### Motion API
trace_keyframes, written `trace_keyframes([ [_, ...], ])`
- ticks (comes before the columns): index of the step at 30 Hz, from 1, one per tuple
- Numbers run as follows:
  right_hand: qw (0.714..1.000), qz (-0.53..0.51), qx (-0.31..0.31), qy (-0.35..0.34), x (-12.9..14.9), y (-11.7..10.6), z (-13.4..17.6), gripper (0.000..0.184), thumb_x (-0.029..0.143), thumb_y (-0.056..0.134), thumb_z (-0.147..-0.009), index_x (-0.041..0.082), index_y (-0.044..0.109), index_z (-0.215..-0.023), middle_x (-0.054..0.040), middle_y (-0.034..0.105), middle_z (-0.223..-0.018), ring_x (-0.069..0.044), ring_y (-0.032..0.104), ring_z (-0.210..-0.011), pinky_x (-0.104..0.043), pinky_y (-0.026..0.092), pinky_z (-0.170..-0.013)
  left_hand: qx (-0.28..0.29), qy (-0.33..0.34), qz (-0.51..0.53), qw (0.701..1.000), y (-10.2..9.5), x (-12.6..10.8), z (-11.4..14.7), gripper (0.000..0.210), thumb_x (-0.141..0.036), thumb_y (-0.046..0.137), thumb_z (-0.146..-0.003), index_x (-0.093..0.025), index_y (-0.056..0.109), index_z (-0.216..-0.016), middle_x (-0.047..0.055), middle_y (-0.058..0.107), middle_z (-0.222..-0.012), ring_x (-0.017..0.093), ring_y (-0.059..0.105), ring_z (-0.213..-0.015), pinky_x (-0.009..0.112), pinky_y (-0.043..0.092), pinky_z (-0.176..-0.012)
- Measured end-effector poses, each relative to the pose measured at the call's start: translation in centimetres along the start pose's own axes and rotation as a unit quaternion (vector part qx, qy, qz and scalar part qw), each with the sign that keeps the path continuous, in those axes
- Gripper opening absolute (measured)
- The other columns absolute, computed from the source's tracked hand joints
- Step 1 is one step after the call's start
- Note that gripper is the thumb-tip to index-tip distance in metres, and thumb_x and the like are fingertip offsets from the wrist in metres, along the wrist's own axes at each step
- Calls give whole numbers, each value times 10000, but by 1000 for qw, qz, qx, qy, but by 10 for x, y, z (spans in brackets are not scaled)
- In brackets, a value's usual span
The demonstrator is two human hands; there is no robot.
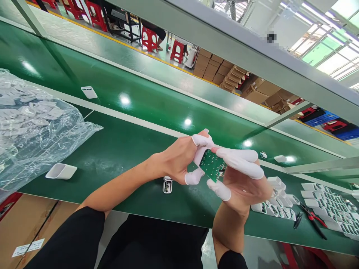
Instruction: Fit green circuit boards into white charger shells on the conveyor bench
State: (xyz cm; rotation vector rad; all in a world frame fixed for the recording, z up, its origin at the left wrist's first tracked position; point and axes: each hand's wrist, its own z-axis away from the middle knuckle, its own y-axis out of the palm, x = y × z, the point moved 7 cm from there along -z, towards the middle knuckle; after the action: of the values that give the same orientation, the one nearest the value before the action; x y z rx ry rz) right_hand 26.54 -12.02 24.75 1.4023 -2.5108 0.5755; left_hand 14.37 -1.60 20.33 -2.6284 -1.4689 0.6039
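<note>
My left hand, with white finger cots on its fingertips, is closed around a white plastic housing. A green circuit board sits at the mouth of that housing, its soldered face toward me, partly inside. My right hand, also in white finger cots, grips the board by its outer end between thumb and fingers. Beneath the hands, a small white housing with parts showing in its opening rests on the green bench. How deep the board reaches into the housing is hidden.
An open white housing lies at left beside a clear bag of white parts. At right are rows of filled housings, red-handled pliers and a black tool. A metal rail crosses above the bench.
</note>
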Motion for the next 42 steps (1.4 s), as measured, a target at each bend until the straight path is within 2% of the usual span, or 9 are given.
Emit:
trace_keyframes([
  [9,1000,-7,11,1,-1,0,-1,597,241,933,-925,311,781,-1498,-83,854,-1243,-317,861,-1086,-558,802,-911,13,-16,10,1000,2,7,3,792,-317,751,-746,-324,408,-1460,20,566,-983,259,616,-835,326,443,-598],
  [16,996,68,50,9,-11,2,-1,604,335,923,-907,341,749,-1485,-96,819,-1279,-363,832,-1197,-617,764,-989,3,-14,1,1000,2,8,4,703,-408,756,-861,-304,406,-1462,-15,512,-951,210,501,-738,410,518,-746],
  [22,991,90,94,29,-16,-8,-1,855,471,916,-894,317,618,-1680,-146,713,-1549,-447,687,-1485,-716,664,-1179,42,-136,123,982,2,17,6,522,-415,656,-1030,-294,394,-1465,0,529,-970,205,527,-789,368,526,-723],
  [26,980,145,137,4,-13,-3,-1,961,324,996,-852,363,569,-1712,-125,723,-1569,-415,716,-1453,-667,688,-1154,43,-223,138,964,2,14,7,500,-429,699,-1070,-273,421,-1455,41,631,-1079,205,585,-855,373,549,-792],
  [30,973,197,122,1,-18,1,-2,858,236,923,-924,349,578,-1701,-126,769,-1507,-377,763,-1349,-610,711,-1060,22,-312,98,945,0,13,9,538,-400,767,-1072,-255,447,-1479,75,720,-1176,232,689,-961,387,568,-893],
  [32,977,189,102,6,-21,-1,-3,802,271,929,-925,335,620,-1662,-128,790,-1450,-364,779,-1279,-584,716,-1007,26,-323,106,940,-1,13,8,691,-413,829,-1039,-271,422,-1579,85,744,-1226,251,728,-1024,402,587,-943],
  [36,990,120,73,31,-29,-10,-3,807,408,1010,-859,329,680,-1591,-120,807,-1341,-357,784,-1188,-560,714,-945,85,-256,122,955,-9,9,0,1178,-424,1082,-760,-337,411,-1725,86,747,-1280,273,740,-1048,412,634,-939],
  [39,994,84,67,37,-30,-14,-4,820,420,1043,-816,331,704,-1557,-108,811,-1312,-344,785,-1147,-532,714,-893,97,-245,108,958,-20,8,-2,1209,-361,1105,-715,-361,459,-1738,105,748,-1344,281,744,-1086,427,663,-950],
  [42,996,63,60,29,-27,-15,-5,735,358,1042,-815,334,749,-1488,-80,831,-1216,-304,783,-1038,-483,699,-817,98,-258,99,956,-28,6,-4,1055,-330,1093,-731,-348,583,-1655,98,749,-1339,266,739,-1082,431,679,-963],
])
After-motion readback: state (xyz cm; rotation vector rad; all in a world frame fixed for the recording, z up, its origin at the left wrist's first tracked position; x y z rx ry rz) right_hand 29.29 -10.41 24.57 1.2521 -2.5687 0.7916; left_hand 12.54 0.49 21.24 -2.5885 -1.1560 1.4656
